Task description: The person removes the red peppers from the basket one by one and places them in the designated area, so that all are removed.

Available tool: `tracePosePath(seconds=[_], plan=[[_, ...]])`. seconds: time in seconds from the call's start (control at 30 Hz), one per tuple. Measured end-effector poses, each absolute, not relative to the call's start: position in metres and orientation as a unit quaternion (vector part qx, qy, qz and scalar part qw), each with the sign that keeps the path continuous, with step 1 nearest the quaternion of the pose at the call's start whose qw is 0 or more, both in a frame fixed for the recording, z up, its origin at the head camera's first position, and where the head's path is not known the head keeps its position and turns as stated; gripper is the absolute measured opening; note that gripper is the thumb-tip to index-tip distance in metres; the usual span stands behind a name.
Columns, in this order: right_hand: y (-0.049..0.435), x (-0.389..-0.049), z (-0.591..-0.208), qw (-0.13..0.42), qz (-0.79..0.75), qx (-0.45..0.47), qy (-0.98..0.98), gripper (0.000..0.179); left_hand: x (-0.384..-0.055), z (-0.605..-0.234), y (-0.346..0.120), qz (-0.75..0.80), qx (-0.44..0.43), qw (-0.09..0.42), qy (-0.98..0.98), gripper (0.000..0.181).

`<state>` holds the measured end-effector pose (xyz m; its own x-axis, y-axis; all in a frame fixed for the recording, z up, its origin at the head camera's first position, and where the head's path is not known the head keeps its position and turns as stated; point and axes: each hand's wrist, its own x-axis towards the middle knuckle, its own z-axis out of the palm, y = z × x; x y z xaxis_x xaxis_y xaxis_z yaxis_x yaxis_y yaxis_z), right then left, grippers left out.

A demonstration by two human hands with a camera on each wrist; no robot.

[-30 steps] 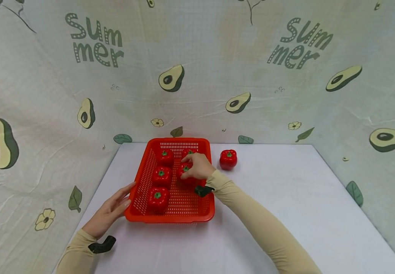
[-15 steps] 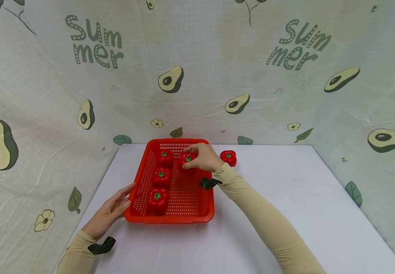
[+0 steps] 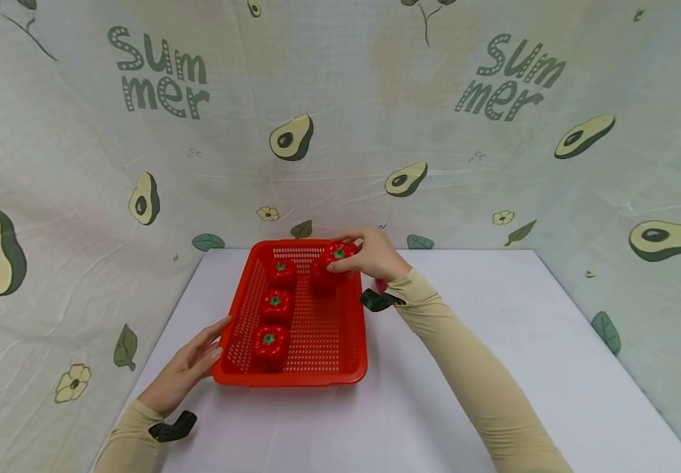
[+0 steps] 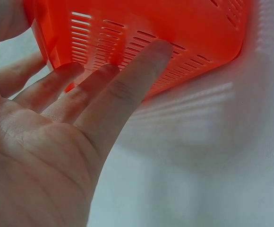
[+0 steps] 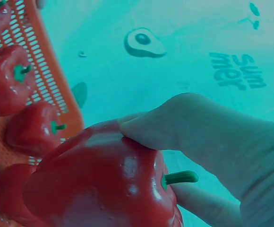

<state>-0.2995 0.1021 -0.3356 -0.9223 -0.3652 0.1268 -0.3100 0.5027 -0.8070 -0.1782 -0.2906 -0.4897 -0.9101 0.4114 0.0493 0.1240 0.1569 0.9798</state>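
My right hand (image 3: 375,255) grips a red bell pepper (image 5: 104,182) with a green stem, thumb and fingers around its sides. In the head view it is raised over the far right part of a red perforated basket (image 3: 293,379). Below it, partly hidden, another bell pepper (image 3: 321,279) sits in the basket. A column of three more, the nearest bell pepper (image 3: 270,345) among them, lines the basket's left side. My left hand (image 3: 183,371) touches the basket's left side, its fingers (image 4: 123,92) extended against the outer wall in the left wrist view.
The basket stands on a white table (image 3: 464,341). One more red bell pepper (image 3: 380,285) lies to the right of the basket, mostly hidden behind my right hand. A cloth printed with avocados (image 3: 291,138) hangs behind the table and at both sides.
My right hand has lifted its bell pepper from the basket's right column and carried it up, away and rightward. The loose pepper outside is now mostly covered. My left hand stays at the basket.
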Motion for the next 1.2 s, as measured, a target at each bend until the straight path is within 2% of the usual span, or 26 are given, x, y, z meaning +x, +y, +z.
tracePosePath(seconds=[0.67, 0.93, 1.2], plan=[[0.157, -0.309, -0.312, 0.007, -0.506, -0.13, 0.853, 0.054, -0.175, -0.488, -0.292, 0.63, 0.182, 0.115, 0.746, 0.057], [0.186, -0.315, -0.318, -0.025, -0.499, -0.104, 0.86, 0.051, -0.177, -0.489, -0.292, 0.627, 0.185, 0.112, 0.748, 0.058], [0.212, -0.316, -0.33, -0.019, -0.495, -0.059, 0.866, 0.054, -0.178, -0.49, -0.291, 0.625, 0.176, 0.111, 0.752, 0.057]])
